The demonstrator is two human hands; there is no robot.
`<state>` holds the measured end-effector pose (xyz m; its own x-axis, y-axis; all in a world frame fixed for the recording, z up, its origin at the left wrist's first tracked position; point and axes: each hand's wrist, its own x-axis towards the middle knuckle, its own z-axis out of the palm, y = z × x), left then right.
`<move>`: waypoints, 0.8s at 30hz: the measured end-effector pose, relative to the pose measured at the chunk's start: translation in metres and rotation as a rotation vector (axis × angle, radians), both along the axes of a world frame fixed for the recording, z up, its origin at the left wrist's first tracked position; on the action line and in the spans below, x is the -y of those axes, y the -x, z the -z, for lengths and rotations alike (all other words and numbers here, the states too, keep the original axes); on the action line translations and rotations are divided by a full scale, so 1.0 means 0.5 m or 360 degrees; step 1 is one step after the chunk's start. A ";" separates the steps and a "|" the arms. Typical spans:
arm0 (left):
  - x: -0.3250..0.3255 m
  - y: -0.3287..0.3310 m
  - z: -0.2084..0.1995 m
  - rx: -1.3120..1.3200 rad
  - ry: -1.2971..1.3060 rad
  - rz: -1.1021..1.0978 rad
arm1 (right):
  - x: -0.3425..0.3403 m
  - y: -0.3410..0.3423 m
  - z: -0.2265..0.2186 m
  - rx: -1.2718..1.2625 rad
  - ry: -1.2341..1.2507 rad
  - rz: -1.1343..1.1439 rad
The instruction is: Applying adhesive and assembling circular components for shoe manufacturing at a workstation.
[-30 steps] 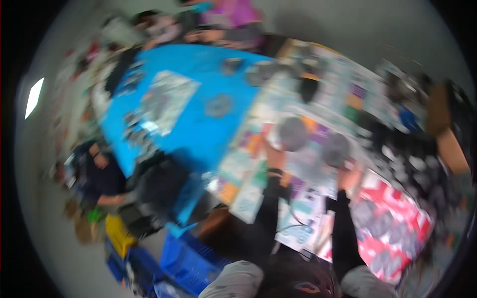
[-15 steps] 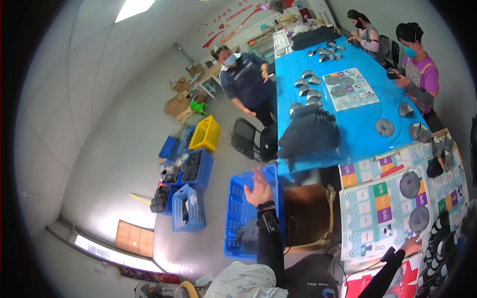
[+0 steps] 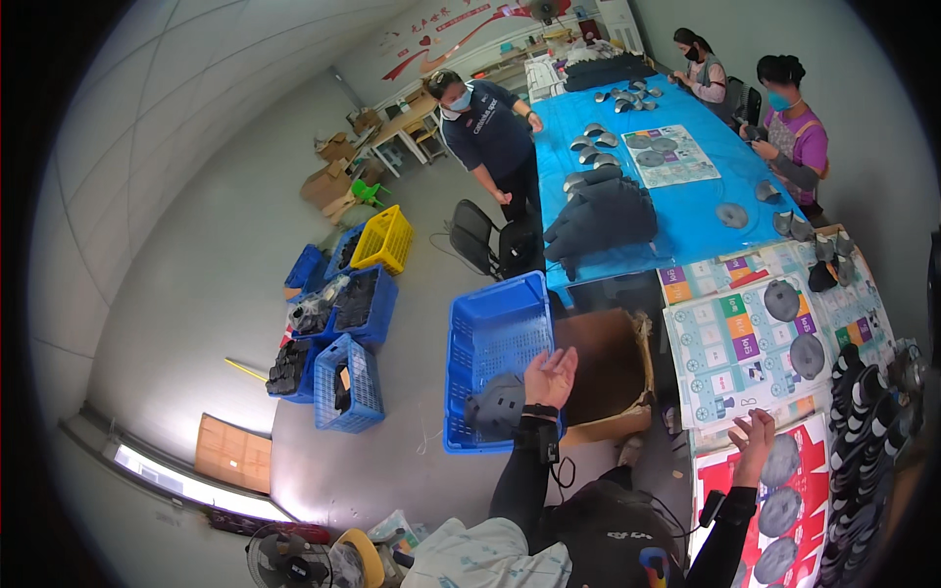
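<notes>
My left hand (image 3: 551,377) is raised palm up with its fingers apart, holding nothing. It hovers over the right rim of a blue plastic crate (image 3: 500,318), beside a cardboard box (image 3: 610,427). Dark grey round pieces (image 3: 495,404) lie in the near end of the crate. My right hand (image 3: 755,441) is empty too, its fingers spread at the near edge of a printed sheet (image 3: 720,377). Grey discs (image 3: 807,356) rest on that sheet. Several more grey discs (image 3: 781,510) lie on a red and white sheet (image 3: 711,480) beside my right wrist.
Dark curved pieces (image 3: 863,441) stand stacked at the right. A blue-covered table (image 3: 686,216) holds a dark fabric pile (image 3: 603,220) and grey cups. One person (image 3: 490,137) stands at its left; two sit at its right. Crates (image 3: 345,382) and a black chair (image 3: 480,235) occupy the floor.
My left hand has moved from above the crate's middle to its right rim. My right hand has come away from the grey disc, leftward. The view has shifted, and the standing person's arms have moved.
</notes>
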<state>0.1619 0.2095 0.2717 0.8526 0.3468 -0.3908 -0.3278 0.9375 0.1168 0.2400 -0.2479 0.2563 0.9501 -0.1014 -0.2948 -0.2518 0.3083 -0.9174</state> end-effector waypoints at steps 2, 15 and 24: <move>0.032 0.013 0.004 -0.0123 -0.0046 0.0132 | 0.013 0.046 -0.034 0.0013 0.0039 0.0004; 0.059 0.083 -0.063 0.0108 -0.0813 0.1002 | 0.049 0.320 -0.144 0.0441 0.0550 -0.0048; -0.069 0.274 -0.084 -0.0082 -0.1397 0.1496 | -0.173 0.438 -0.102 0.0178 0.0736 -0.0333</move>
<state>0.0250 0.2440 0.3135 0.8994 -0.2196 -0.3781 0.4367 0.4077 0.8019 0.0208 -0.1614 0.3071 0.9872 -0.0015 -0.1594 -0.1570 -0.1819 -0.9707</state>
